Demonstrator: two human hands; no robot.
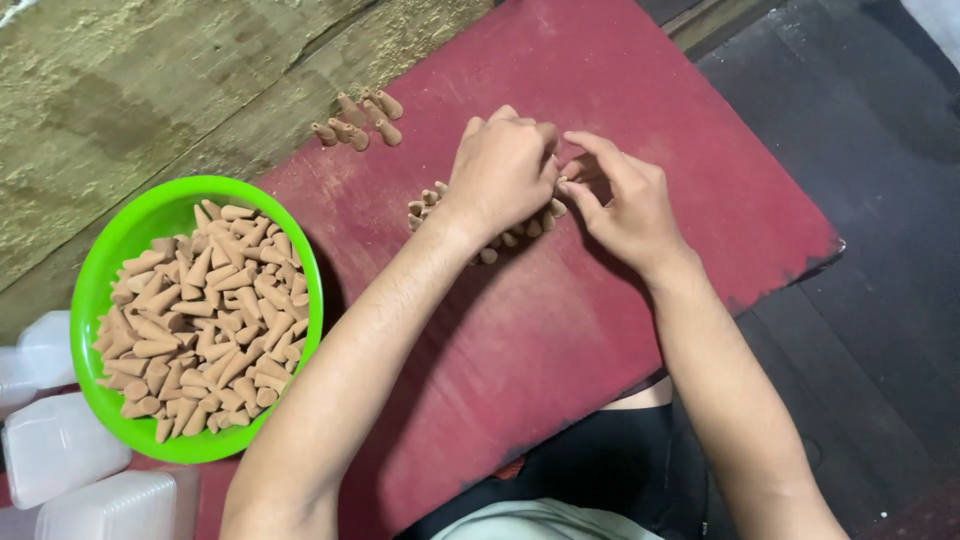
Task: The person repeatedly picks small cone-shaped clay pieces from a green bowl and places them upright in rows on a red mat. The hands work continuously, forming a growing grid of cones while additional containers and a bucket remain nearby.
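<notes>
My left hand [503,165] is closed over a cluster of tan incense cones [427,205] on the dark red board [560,330]; several cones poke out under its palm. My right hand [625,205] is right beside it, thumb and forefinger pinched near a cone at the left hand's fingertips. A bright green bowl [110,250] at the left holds a heap of the same cones [195,320]. A small group of cones [358,120] stands upright near the board's far edge.
White plastic containers [60,450] sit at the lower left beside the bowl. A rough stone surface [150,90] lies beyond the board at upper left. Dark floor [860,200] lies to the right. My dark-clothed lap [600,470] is below the board.
</notes>
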